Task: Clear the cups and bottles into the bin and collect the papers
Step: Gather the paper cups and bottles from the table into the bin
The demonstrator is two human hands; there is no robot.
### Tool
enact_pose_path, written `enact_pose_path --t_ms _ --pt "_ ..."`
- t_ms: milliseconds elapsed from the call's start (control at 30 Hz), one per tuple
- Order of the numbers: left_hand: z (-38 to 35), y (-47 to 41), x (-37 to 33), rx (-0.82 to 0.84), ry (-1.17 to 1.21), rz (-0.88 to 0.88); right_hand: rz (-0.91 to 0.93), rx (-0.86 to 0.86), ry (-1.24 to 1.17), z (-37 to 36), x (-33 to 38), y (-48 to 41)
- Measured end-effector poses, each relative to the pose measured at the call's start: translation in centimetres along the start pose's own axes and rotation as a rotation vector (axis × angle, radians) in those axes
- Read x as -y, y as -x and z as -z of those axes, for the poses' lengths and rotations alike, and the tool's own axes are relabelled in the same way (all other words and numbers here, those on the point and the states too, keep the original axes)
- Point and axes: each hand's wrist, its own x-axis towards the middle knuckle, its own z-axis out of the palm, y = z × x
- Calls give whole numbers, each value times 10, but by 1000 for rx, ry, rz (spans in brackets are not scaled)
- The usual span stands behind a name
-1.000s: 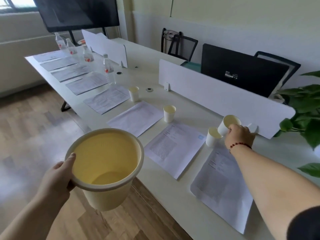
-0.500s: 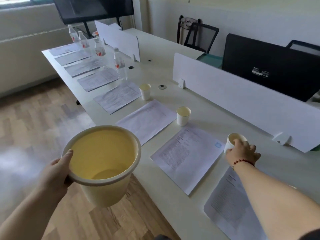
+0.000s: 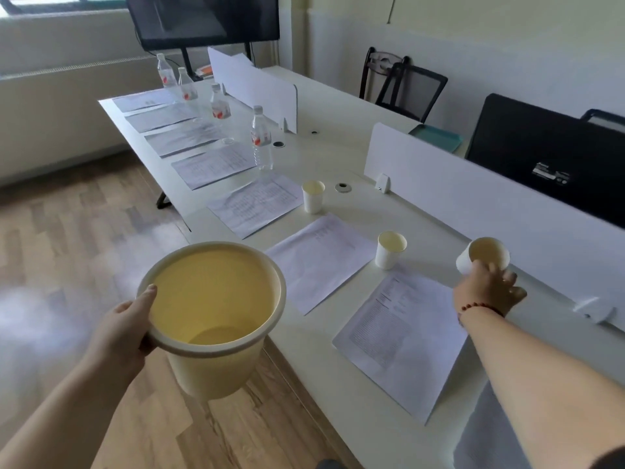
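Paper cup gripped in right hand, lifted off table, mouth tilted toward the camera. Bin held by rim in closed left hand, well to the left and lower; leftward carry judged next.

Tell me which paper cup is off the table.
The cup held tilted in the right hand, nearest the divider. The other two cups stand upright on the table beside papers.
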Motion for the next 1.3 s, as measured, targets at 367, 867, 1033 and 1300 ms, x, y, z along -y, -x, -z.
enact_pose_path --t_ms 367,867,1033,1300 --pt "24 -105 -48 152 -106 -25 202 -82 -9 6 127 -3" --pt "0 -149 -66 -14 -101 39 80 390 121 -61 158 -20" --pt "4 -162 -70 -56 -87 36 50 127 1 -70 173 -13" --pt "25 -204 -87 -20 -61 22 243 -120 -60 -48 262 -40"
